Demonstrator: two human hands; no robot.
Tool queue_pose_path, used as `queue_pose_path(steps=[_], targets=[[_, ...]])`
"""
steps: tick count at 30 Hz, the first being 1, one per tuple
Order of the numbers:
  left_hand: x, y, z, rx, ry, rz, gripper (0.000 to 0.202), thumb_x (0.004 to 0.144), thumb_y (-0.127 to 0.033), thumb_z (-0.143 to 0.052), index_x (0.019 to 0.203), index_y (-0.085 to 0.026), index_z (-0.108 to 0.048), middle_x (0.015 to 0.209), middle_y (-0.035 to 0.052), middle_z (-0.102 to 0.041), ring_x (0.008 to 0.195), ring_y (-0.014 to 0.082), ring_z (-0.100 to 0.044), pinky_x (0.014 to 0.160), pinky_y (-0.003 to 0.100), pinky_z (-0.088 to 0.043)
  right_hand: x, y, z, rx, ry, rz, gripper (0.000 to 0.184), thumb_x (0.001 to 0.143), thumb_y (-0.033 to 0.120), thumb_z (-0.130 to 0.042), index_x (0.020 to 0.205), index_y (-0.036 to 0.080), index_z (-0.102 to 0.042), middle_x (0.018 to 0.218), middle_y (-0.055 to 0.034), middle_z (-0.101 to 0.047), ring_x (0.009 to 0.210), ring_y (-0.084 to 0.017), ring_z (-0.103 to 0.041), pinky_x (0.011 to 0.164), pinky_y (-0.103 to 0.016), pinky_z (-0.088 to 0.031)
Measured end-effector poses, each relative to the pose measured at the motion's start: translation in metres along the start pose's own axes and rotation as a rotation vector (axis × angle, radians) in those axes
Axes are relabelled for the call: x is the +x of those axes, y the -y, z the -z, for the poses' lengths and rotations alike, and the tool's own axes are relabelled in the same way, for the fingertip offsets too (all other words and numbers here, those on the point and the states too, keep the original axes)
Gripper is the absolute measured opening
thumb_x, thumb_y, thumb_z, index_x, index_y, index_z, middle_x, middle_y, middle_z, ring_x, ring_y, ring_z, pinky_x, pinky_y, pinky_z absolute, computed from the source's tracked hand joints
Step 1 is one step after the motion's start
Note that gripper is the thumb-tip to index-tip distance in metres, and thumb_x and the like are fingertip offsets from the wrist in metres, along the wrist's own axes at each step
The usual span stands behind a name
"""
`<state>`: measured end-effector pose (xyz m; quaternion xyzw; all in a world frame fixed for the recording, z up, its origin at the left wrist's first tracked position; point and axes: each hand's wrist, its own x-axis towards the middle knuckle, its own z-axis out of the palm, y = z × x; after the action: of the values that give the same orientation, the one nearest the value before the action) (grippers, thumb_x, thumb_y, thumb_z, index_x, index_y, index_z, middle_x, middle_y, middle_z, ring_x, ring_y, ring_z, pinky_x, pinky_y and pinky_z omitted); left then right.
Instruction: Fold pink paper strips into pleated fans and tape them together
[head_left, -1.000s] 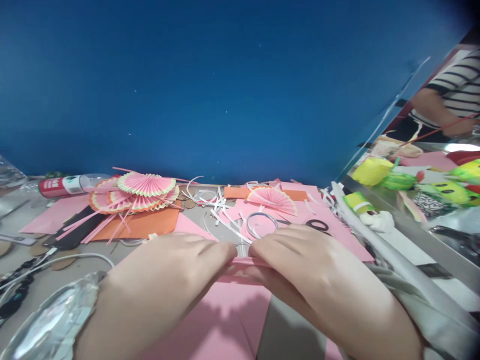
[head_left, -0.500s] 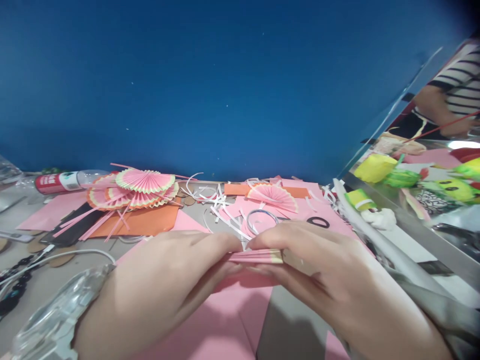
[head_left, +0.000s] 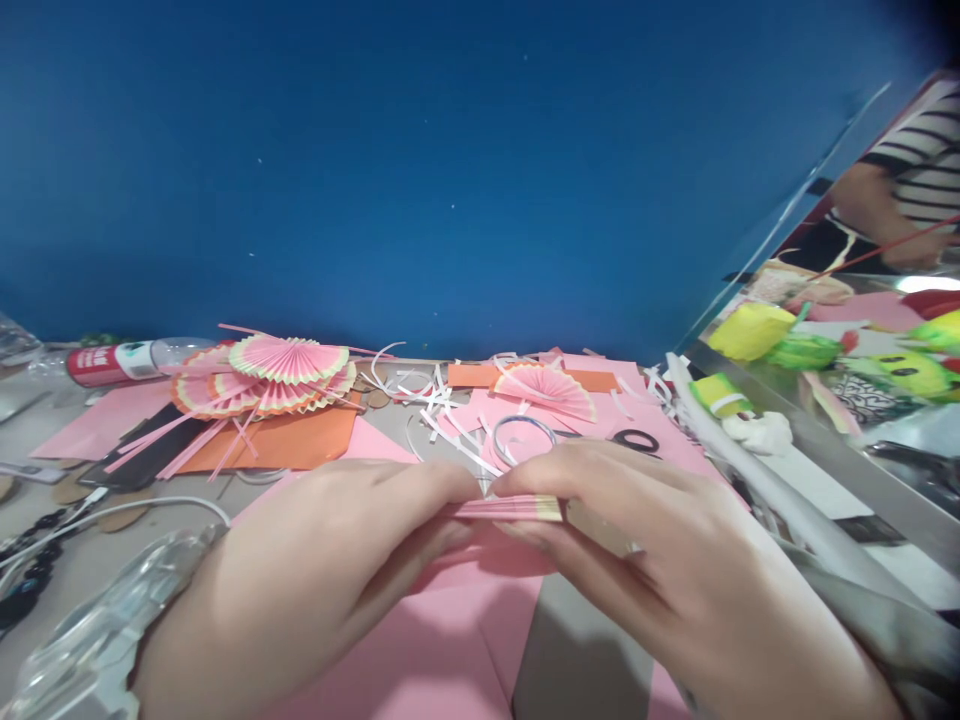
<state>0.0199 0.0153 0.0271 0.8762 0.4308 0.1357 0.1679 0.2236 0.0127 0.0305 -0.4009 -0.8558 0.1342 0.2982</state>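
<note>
Both of my hands pinch one narrow stack of pleated pink paper point(head_left: 517, 508) with a pale yellow end at its right. My left hand point(head_left: 345, 540) grips its left part between thumb and fingers, hiding that end. On the other side, my right hand point(head_left: 637, 540) presses the folds between thumb and fingertips. Under the hands lie pink paper sheets point(head_left: 420, 640) on the grey table. Just beyond my fingers are a ring-shaped roll point(head_left: 525, 436) and scissors point(head_left: 636, 440), whose black handle shows.
Several pleated paper fans point(head_left: 289, 360) lie at the back left, near a bottle point(head_left: 112, 364) and a black phone point(head_left: 142, 455). Another pink fan point(head_left: 547, 388) and white paper strips point(head_left: 450, 415) lie ahead. A blue partition point(head_left: 450, 180) rises behind. At right, a person's arm point(head_left: 870, 200) shows beyond yellow-green crafts point(head_left: 750, 330).
The pleated stack looks pressed slightly thinner and flatter between my hands. Otherwise the hands hold nearly the same place, and the view has shifted a little.
</note>
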Motion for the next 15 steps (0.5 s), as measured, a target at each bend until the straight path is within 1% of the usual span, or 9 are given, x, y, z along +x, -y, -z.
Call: queue_pose_path(steps=[4, 5, 7, 9, 10, 12, 15], targets=[[-0.0016, 0.0022, -0.0006, 0.019, 0.016, 0.023, 0.018, 0.091, -0.029, -0.035, 0.097, -0.026, -0.052, 0.076, -0.0019, -0.064, 0.066, 0.0156, -0.059, 0.057, 0.023, -0.046, 0.0005, -0.0011, 0.0006, 0.032, -0.02, 0.027, 0.015, 0.083, 0.01, -0.052, 0.087, 0.024, -0.057, 0.079, 0.006, -0.065, 0.071, -0.008, -0.057, 0.065, -0.018, -0.043], [-0.0021, 0.0026, -0.0009, 0.015, 0.009, 0.019, 0.017, 0.091, -0.029, -0.036, 0.096, -0.027, -0.052, 0.076, -0.0024, -0.064, 0.066, 0.0156, -0.059, 0.056, 0.023, -0.045, 0.0008, -0.0012, 0.0005, 0.034, -0.024, 0.021, 0.014, 0.083, 0.012, -0.053, 0.088, 0.024, -0.058, 0.078, 0.006, -0.065, 0.07, -0.008, -0.057, 0.063, -0.018, -0.043], [-0.0031, 0.003, -0.0018, 0.013, -0.018, 0.002, 0.017, 0.091, -0.029, -0.036, 0.092, -0.027, -0.052, 0.074, -0.0031, -0.064, 0.064, 0.0153, -0.058, 0.052, 0.022, -0.043, 0.0014, -0.0008, 0.0003, 0.041, -0.034, 0.0, 0.009, 0.082, 0.019, -0.056, 0.09, 0.024, -0.058, 0.069, 0.0066, -0.062, 0.062, -0.008, -0.056, 0.057, -0.018, -0.042], [-0.0038, 0.0032, -0.0029, 0.024, -0.042, -0.007, 0.017, 0.091, -0.029, -0.036, 0.09, -0.027, -0.053, 0.071, -0.0034, -0.063, 0.061, 0.0151, -0.058, 0.049, 0.022, -0.041, 0.0017, 0.0004, 0.0, 0.05, -0.036, -0.033, 0.007, 0.082, 0.026, -0.058, 0.088, 0.024, -0.058, 0.061, 0.0073, -0.057, 0.054, -0.007, -0.052, 0.051, -0.018, -0.041], [-0.0039, 0.0032, -0.0034, 0.032, -0.049, -0.008, 0.017, 0.091, -0.029, -0.035, 0.09, -0.027, -0.053, 0.071, -0.0034, -0.063, 0.06, 0.0151, -0.057, 0.049, 0.022, -0.041, 0.0017, 0.0011, -0.0001, 0.055, -0.034, -0.051, 0.006, 0.082, 0.027, -0.058, 0.087, 0.024, -0.058, 0.06, 0.0074, -0.057, 0.053, -0.007, -0.052, 0.05, -0.018, -0.04], [-0.0036, 0.0029, -0.004, 0.038, -0.046, -0.006, 0.018, 0.091, -0.03, -0.034, 0.093, -0.027, -0.052, 0.071, -0.0032, -0.063, 0.059, 0.0154, -0.057, 0.049, 0.023, -0.041, 0.0009, 0.0025, -0.0005, 0.057, -0.031, -0.08, 0.003, 0.084, 0.025, -0.055, 0.084, 0.024, -0.058, 0.063, 0.0067, -0.059, 0.055, -0.007, -0.053, 0.053, -0.019, -0.041], [-0.0022, 0.0018, -0.0037, 0.035, -0.03, -0.009, 0.019, 0.091, -0.032, -0.034, 0.093, -0.027, -0.052, 0.07, -0.0029, -0.063, 0.058, 0.0152, -0.057, 0.049, 0.023, -0.041, -0.0014, 0.004, -0.0008, 0.065, -0.037, -0.081, 0.006, 0.085, 0.024, -0.053, 0.083, 0.024, -0.059, 0.068, 0.0056, -0.061, 0.058, -0.007, -0.054, 0.054, -0.02, -0.041]])
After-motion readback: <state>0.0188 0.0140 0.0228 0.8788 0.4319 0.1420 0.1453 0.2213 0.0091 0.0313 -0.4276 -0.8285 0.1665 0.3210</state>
